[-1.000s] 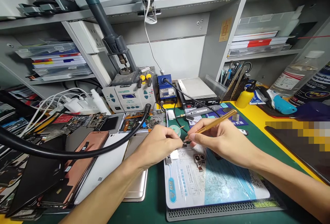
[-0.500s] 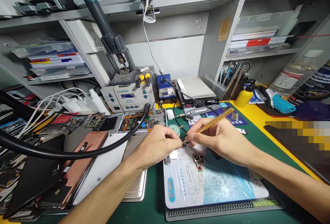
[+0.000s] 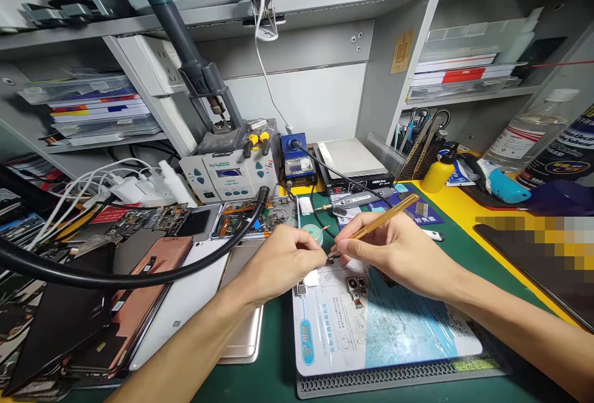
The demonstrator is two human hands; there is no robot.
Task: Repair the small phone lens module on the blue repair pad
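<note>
My right hand [image 3: 399,245] is closed pen-like around a slim gold-coloured tool [image 3: 387,218], which slants down to the left. Its tip meets a small dark part [image 3: 330,260] by the fingertips of my left hand [image 3: 283,257]. The left fingers are pinched together; what they grip is mostly hidden. Both hands are over the top edge of a white and blue printed sheet [image 3: 343,344]. On that sheet lie a phone camera module [image 3: 356,288] and, near its left edge, a small metal-framed part [image 3: 302,290]. Just behind the left fingers sits a round green tin [image 3: 314,233].
Stacked phones [image 3: 162,322] and a thick black hose [image 3: 139,279] occupy the left side. A tray of small parts [image 3: 260,220] lies before the rework station [image 3: 229,174]. Behind the hands are a heating plate [image 3: 352,158] and a grey pen tool [image 3: 364,199]. A yellow bottle [image 3: 439,172] stands right.
The whole view has shifted very slightly. Both hands keep nearly the same pose, with the gold tool still at the small dark part.
</note>
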